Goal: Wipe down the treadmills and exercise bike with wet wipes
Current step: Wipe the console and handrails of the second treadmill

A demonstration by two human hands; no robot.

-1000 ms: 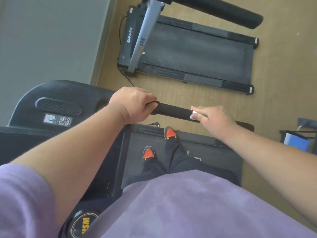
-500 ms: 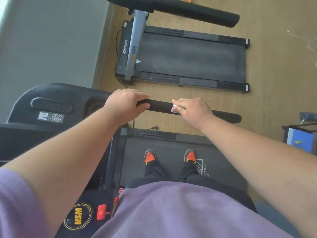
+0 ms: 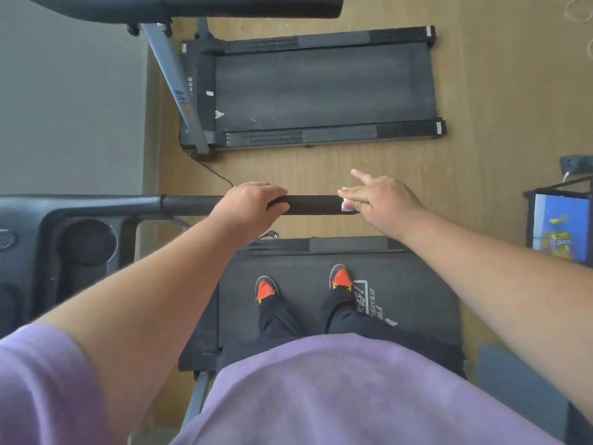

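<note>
Now right hand (image 3: 382,200) slid outward, fingers straightened.

Standing on treadmill (image 3: 417,303). Left hand (image 3: 253,207) gripping handrail (image 3: 313,204). Right hand (image 3: 382,200), fingers straight, pressing wipe (image 3: 347,205) onto rail end. 2nd treadmill (image 3: 324,88) on floor ahead.

Black handrail (image 3: 311,205), white wipe (image 3: 346,206), purple shirt (image 3: 337,390).

White printed characters on near treadmill belt (image 3: 369,297), beside right shoe: blurred, unreadable. Lettering plus white triangle mark on far treadmill upright (image 3: 179,91): illegible. Blue poster (image 3: 556,232) at right, yellow graphic: wording unreadable. No legible text.
</note>
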